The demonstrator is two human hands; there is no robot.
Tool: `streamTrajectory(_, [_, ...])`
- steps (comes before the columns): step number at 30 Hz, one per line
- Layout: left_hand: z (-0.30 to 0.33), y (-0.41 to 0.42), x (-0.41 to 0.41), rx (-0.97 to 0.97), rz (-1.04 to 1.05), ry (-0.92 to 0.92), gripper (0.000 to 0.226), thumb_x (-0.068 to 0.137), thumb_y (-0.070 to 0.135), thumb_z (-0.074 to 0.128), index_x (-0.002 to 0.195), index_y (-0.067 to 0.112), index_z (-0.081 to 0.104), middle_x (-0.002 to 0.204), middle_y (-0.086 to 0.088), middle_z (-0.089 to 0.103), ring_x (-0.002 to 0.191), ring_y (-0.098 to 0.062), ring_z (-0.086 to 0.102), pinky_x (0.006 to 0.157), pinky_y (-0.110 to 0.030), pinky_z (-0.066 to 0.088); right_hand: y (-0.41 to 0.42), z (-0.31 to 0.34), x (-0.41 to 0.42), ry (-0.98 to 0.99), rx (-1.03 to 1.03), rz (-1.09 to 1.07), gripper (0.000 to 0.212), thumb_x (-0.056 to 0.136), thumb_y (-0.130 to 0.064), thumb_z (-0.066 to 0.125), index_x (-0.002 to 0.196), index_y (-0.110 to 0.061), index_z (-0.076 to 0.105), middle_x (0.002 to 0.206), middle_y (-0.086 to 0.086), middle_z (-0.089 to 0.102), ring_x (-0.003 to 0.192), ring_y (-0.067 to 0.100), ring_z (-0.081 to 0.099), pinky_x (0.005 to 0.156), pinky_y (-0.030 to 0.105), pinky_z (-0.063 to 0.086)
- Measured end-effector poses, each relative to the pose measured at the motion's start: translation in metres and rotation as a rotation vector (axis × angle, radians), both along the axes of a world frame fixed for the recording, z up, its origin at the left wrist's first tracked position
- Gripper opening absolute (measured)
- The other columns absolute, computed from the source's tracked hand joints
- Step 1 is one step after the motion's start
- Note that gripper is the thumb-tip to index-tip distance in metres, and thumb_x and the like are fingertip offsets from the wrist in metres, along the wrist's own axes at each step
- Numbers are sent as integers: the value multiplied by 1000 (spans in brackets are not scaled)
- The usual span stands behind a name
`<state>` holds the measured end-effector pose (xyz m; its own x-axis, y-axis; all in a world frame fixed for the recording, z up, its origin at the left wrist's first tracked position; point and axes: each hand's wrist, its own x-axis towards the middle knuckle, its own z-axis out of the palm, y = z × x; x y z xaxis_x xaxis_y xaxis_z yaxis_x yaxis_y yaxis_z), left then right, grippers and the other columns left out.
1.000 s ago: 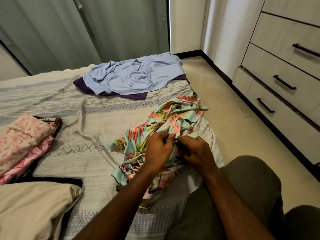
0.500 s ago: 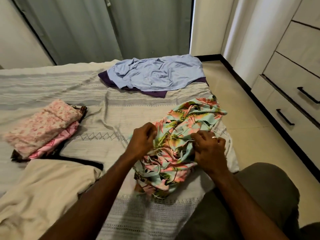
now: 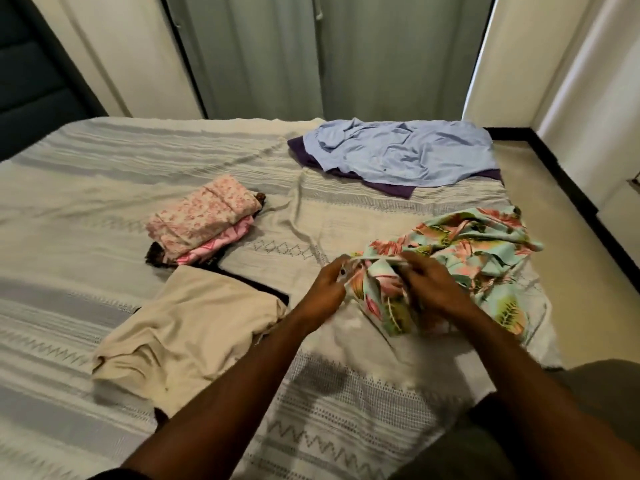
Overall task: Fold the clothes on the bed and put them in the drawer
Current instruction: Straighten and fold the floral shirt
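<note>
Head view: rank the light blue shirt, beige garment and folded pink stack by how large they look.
1. Light blue shirt and beige garment: look alike; the beige one lies nearer the camera, so unsure.
2. Folded pink stack, plainly smallest.

Bare bed (image 3: 104, 174) runs wide along the far left and in a strip between the pink stack (image 3: 204, 220) and the floral garment (image 3: 460, 258). The beige cloth (image 3: 187, 334) blocks the near left; the blue shirt (image 3: 405, 150) fills the far right corner.
</note>
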<state>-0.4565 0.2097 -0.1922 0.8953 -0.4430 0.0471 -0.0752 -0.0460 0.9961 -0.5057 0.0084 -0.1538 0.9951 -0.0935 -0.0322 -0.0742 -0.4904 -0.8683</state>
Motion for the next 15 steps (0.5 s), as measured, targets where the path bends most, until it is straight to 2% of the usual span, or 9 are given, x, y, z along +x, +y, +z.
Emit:
streamTrajectory(3, [54,-25,24,-131,97,47,37,96,40,65,116,10,66,109,-7,72,99,-21,66,85,-40,53,-5,54,16,-63,276,-75,21,107,-25,44,107,-32,64,94,8,63,66,17,59,50,19,45])
streamTrajectory(6, [116,-52,50,-159,108,-80,26,97,18,61,119,5,61,112,-7,70,102,-21,67,92,-39,56,-3,118,22,-121,385,-74,25,103,-47,45,117,-37,63,108,7,69,71,15,64,56,22,49])
streamTrajectory(8, [152,-66,64,-156,126,-119,25,92,19,65,115,11,58,103,-3,68,92,-13,65,84,-32,56,-2,150,21,-45,595,43,37,96,-61,43,112,-41,69,104,2,74,74,14,69,60,27,52])
streamTrajectory(9, [179,-74,68,-164,124,-149,28,87,24,69,110,14,57,98,-5,67,89,-14,64,82,-35,56,-6,171,20,-79,642,90,35,94,-58,46,113,-41,69,97,-1,75,72,14,70,58,26,53])
streamTrajectory(10, [187,-77,76,-156,124,-140,30,82,29,72,105,17,57,95,-9,66,88,-18,64,83,-41,57,-6,174,23,-96,639,123,31,95,-49,53,122,-40,64,95,-4,75,72,14,71,56,26,53])
streamTrajectory(11, [208,-84,82,-148,120,-166,30,79,32,74,100,19,56,95,-12,66,88,-21,65,84,-47,58,-11,187,27,-146,519,95,41,93,-35,65,132,-42,54,97,-4,74,75,15,71,54,28,53])
streamTrajectory(12, [223,-87,89,-123,118,-196,28,79,32,75,95,20,56,92,-12,66,86,-21,65,83,-47,58,-16,196,28,-196,378,58,59,88,-21,74,135,-42,48,100,-3,74,77,15,72,53,30,53])
streamTrajectory(13, [243,-91,94,-87,118,-255,27,80,32,75,93,21,55,87,-8,65,81,-19,63,77,-42,57,-23,209,31,-231,269,-6,62,85,-12,77,133,-40,50,98,-1,74,76,13,71,52,30,52])
streamTrajectory(15, [277,-92,103,-3,96,-381,26,87,28,75,97,19,52,80,-3,61,68,-13,58,61,-30,51,-36,237,28,-245,166,-142,34,90,-13,72,116,-34,64,83,-2,72,61,11,66,56,28,48])
